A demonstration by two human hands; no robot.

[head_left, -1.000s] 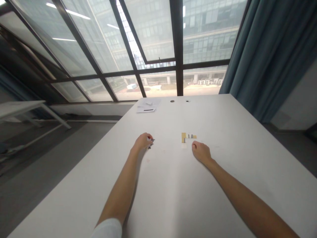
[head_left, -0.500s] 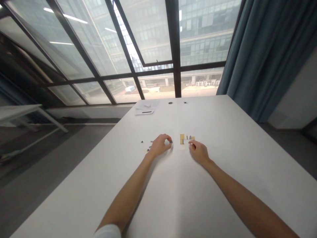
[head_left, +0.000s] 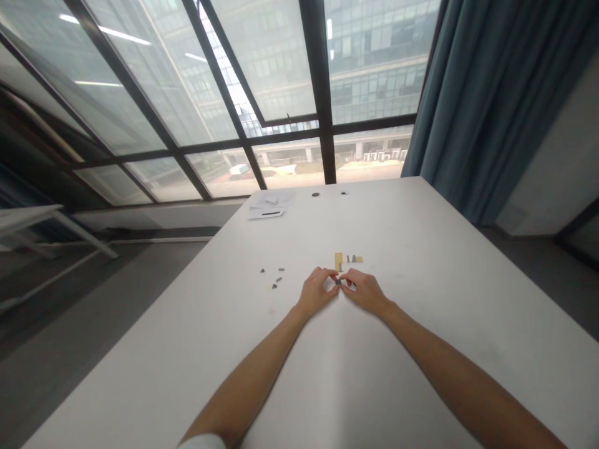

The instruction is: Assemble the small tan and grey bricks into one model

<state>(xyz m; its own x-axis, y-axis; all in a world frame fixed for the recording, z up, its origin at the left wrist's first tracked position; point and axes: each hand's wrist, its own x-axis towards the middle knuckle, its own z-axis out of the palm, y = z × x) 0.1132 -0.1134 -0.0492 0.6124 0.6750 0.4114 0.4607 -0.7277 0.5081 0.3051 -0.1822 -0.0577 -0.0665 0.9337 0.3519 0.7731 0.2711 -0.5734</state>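
My left hand [head_left: 317, 291] pinches a small dark piece [head_left: 337, 282] at its fingertips. My right hand [head_left: 364, 290] meets it, its fingertips touching the same piece. Just beyond both hands lies a small flat build of yellow and grey pieces [head_left: 347, 259] on the white table [head_left: 421, 262]. Several tiny dark loose pieces [head_left: 274, 279] lie to the left of my left hand.
Papers [head_left: 269, 206] lie at the table's far edge, with two small dark round spots [head_left: 329, 193] beside them. Large windows stand behind, a blue curtain [head_left: 486, 100] hangs at right, and another table [head_left: 28, 215] is at far left.
My left hand carried a small dark piece from the loose pieces at left over to the right. My right hand shifted left to meet it in front of the yellow build.
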